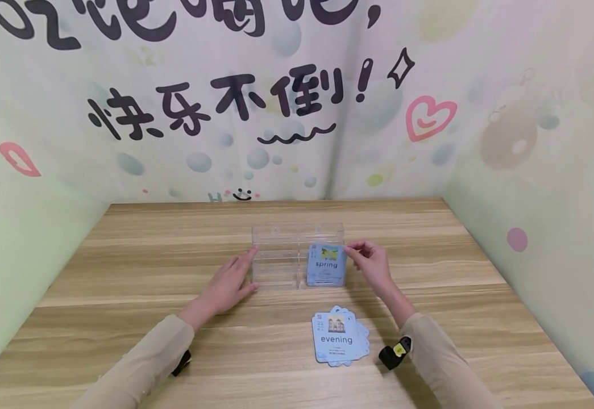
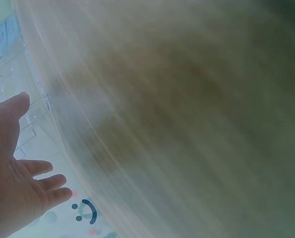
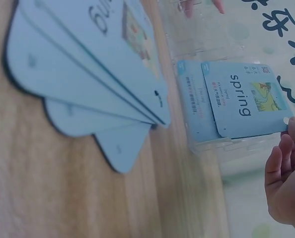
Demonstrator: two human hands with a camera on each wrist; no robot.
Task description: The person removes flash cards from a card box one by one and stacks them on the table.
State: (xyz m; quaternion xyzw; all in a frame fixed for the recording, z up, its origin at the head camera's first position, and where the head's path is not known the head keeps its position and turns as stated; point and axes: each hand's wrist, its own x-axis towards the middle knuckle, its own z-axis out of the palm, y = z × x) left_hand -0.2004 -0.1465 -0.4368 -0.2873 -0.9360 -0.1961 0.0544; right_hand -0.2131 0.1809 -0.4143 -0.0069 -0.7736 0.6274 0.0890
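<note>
My left hand (image 1: 227, 287), fingers apart, steadies the clear box (image 1: 276, 258); my right hand (image 1: 370, 264) pinches the "spring" card (image 1: 325, 265) upright inside.

Left wrist view: table (image 2: 187, 124) blurred. Small print on spring card (image 1: 325, 265) illegible. Right hand (image 3: 286, 178) cut off at right-wrist frame edge.

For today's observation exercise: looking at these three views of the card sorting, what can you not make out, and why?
- Small print under "spring" on the spring card: too small in the head view, blurred in the right wrist view.
- Cards beneath the evening card: faces covered by it.
- Left hand: cut off by the frame edge in the left wrist view; the table there is blurred.
- Clear box dividers: faint, count unclear.
</note>
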